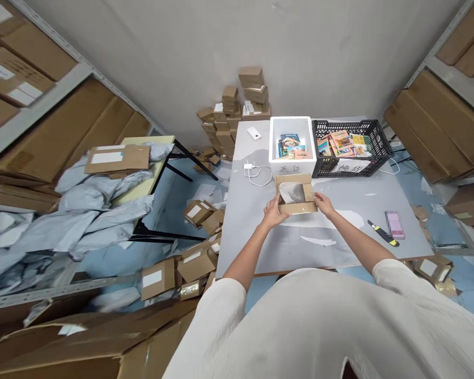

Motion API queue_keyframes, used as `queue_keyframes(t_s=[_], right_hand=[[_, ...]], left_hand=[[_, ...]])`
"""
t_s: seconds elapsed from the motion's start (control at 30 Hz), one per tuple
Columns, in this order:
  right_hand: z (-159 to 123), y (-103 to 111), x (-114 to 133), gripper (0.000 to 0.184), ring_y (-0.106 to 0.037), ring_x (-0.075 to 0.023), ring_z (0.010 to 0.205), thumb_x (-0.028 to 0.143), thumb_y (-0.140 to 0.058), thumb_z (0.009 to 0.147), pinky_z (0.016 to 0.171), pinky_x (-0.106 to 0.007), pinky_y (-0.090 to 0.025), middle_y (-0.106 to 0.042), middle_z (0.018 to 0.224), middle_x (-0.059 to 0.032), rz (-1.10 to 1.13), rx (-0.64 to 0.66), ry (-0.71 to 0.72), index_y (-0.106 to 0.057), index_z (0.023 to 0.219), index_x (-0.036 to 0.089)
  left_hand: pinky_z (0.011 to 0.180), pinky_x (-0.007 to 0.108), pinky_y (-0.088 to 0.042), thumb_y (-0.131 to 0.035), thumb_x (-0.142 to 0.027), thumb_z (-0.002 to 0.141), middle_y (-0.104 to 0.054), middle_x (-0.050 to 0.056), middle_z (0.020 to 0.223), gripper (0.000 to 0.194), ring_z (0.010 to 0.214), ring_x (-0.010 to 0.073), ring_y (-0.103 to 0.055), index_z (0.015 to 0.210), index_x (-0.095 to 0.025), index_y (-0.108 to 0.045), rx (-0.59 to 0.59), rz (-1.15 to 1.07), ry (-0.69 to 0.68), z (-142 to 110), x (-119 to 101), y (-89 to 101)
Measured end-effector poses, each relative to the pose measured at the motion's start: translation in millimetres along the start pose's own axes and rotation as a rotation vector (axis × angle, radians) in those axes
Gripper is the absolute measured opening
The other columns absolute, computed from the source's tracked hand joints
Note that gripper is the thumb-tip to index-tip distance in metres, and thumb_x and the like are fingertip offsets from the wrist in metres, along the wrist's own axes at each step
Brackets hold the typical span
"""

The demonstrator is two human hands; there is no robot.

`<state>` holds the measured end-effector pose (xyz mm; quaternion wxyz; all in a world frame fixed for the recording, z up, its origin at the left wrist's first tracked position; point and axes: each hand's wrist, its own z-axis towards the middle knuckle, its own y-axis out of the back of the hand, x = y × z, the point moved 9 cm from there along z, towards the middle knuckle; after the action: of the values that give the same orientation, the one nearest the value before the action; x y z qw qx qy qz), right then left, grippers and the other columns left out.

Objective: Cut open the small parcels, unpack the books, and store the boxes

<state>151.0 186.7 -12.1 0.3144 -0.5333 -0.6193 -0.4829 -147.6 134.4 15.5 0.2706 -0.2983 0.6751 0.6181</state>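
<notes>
A small cardboard box [296,207] lies on the grey table before me, its flaps folded out. Inside it shows a whitish sheet or wrapping [292,192]; whatever is under that is hidden. My left hand [274,212] grips the box's near left corner, thumb at the edge. At the right side, my right hand [323,204] pinches the edge of the box with its fingertips. Just behind the box stand a white foam bin [290,167] with several booklets [292,146] and a black plastic crate [353,167] with more colourful booklets [342,142].
The table [260,252] also carries a yellow-black utility knife [383,233], a blurred pink item [395,225], a white charger with cable [249,166], a white device [254,133] and torn paper [318,241]. Opened cartons [158,278] litter the floor leftward; grey parcels [90,197] cover a side table.
</notes>
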Motion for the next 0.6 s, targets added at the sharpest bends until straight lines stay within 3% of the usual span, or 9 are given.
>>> queue_keyframes(t_s=[0.1,0.2,0.3,0.43,0.6], right_hand=[[-6.5,-1.1,3.4,0.039,-0.072,-0.0274,0.121,0.038,-0.073,0.086,0.108,-0.050,-0.059,-0.077,0.140,-0.0113,-0.016,0.030,0.004,-0.078,0.121,0.021],[-10.3,0.5,8.3,0.035,-0.072,-0.0282,0.123,0.038,-0.076,0.086,0.112,-0.049,-0.056,-0.076,0.140,-0.0123,-0.023,0.043,0.006,-0.079,0.117,0.021],[-11.1,2.0,14.6,0.032,-0.070,-0.0286,0.127,0.044,-0.078,0.088,0.114,-0.048,-0.053,-0.078,0.136,-0.0109,-0.019,0.047,0.040,-0.080,0.112,0.023],[-10.4,2.5,10.5,0.038,-0.072,-0.0281,0.120,0.054,-0.070,0.091,0.107,-0.049,-0.057,-0.080,0.127,-0.0086,0.006,0.030,0.006,-0.079,0.112,0.024],[-12.8,0.8,1.4,0.042,-0.073,-0.0250,0.111,0.044,-0.077,0.079,0.102,-0.044,-0.059,-0.080,0.119,-0.0072,-0.042,-0.008,0.017,-0.076,0.115,0.022]], left_hand=[[0.129,0.060,-0.026,-0.096,-0.036,0.065,-0.046,0.018,0.172,0.114,0.164,0.0440,-0.034,0.165,-0.033,-0.042,0.168,0.124,-0.077,-1.5,-3.9,-17.7],[0.129,0.061,-0.025,-0.093,-0.033,0.070,-0.050,0.021,0.169,0.108,0.164,0.0445,-0.035,0.165,-0.030,-0.043,0.172,0.133,-0.058,6.5,-0.4,-17.9],[0.127,0.059,-0.030,-0.085,-0.039,0.082,-0.060,0.022,0.160,0.098,0.158,0.0418,-0.046,0.168,-0.026,-0.039,0.160,0.060,-0.020,18.9,5.1,-14.3],[0.119,0.052,-0.044,-0.062,-0.035,0.100,-0.070,0.018,0.148,0.072,0.140,0.0339,-0.065,0.167,-0.024,-0.038,0.085,-0.086,0.071,33.5,14.0,-9.1],[0.113,0.047,-0.051,-0.062,-0.021,0.095,-0.063,0.021,0.150,0.063,0.130,0.0312,-0.068,0.156,-0.019,-0.050,-0.126,-0.095,0.181,38.0,22.9,-8.9]])
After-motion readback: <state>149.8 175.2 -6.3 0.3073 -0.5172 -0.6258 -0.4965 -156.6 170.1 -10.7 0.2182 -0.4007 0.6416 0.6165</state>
